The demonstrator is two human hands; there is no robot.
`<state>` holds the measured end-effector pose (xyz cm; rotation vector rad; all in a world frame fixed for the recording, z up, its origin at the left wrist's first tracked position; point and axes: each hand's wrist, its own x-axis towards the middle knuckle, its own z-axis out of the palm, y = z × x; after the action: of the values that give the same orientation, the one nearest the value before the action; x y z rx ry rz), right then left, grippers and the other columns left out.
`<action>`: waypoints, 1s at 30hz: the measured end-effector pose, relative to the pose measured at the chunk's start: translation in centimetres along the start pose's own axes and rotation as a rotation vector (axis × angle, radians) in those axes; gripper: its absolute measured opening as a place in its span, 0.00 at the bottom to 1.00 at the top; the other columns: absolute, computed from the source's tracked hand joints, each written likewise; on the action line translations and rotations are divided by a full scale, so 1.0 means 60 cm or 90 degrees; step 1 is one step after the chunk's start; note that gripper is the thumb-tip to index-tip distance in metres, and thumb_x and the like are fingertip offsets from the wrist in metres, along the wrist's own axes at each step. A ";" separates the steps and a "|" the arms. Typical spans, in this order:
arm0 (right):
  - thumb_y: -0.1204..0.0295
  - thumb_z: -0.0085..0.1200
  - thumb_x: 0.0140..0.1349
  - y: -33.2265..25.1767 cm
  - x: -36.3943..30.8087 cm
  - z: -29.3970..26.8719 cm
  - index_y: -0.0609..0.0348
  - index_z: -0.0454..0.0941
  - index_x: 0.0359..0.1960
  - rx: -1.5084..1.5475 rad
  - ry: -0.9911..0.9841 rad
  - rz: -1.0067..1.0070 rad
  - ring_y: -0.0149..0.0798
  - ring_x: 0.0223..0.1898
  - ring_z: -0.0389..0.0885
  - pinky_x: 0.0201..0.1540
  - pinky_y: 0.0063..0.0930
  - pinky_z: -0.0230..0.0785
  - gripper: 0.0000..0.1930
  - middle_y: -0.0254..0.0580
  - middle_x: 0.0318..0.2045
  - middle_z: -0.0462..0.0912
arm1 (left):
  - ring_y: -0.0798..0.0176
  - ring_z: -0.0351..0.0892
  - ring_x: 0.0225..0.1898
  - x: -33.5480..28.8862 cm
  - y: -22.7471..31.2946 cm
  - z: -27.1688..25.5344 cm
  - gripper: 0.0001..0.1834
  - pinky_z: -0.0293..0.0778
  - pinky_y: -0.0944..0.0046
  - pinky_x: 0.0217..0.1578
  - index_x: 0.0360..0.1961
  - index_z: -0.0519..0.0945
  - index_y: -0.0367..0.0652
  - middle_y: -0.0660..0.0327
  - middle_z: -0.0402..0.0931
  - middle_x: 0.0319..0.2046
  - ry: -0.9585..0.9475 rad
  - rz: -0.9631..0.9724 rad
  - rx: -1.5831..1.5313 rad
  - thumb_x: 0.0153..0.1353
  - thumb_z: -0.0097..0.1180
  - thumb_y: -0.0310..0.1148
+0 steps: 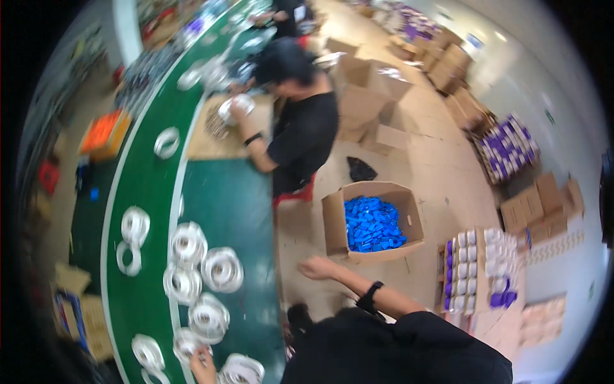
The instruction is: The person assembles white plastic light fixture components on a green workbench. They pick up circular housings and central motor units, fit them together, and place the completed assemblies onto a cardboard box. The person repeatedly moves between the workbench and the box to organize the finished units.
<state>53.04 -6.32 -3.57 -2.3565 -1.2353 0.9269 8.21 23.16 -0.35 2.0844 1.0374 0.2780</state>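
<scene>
At the lower edge, my left hand (203,366) has its fingers closed on the rim of a white ring-shaped part (185,342) lying on the green worktable. Several similar white round parts, among them a nearby ring stack (209,318) and another one (222,270), lie around it. My right hand (318,268), with a black band on the wrist, is held out past the table's right edge, near the open carton (375,255) of blue pieces (373,224). It looks empty, with its fingers loosely extended, though slightly blurred.
A green conveyor belt (150,185) runs along the left with more white rings on it. Ahead, a co-worker (300,121) sits at a brown board (203,144) handling a white part. Cartons (368,96) and a pallet of white and purple goods (464,272) stand to the right.
</scene>
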 end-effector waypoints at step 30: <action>0.67 0.49 0.60 0.361 -1.106 0.663 0.57 0.84 0.42 1.153 0.690 0.945 0.37 0.29 0.87 0.32 0.31 0.79 0.14 0.44 0.29 0.87 | 0.63 0.82 0.36 -0.355 0.805 1.431 0.15 0.77 0.61 0.39 0.47 0.81 0.38 0.58 0.83 0.36 -1.204 0.738 0.656 0.63 0.53 0.35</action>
<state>11.82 -73.67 -18.43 -1.1378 1.4398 0.3194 65.23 -57.54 -20.39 2.1060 -1.4107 -1.6600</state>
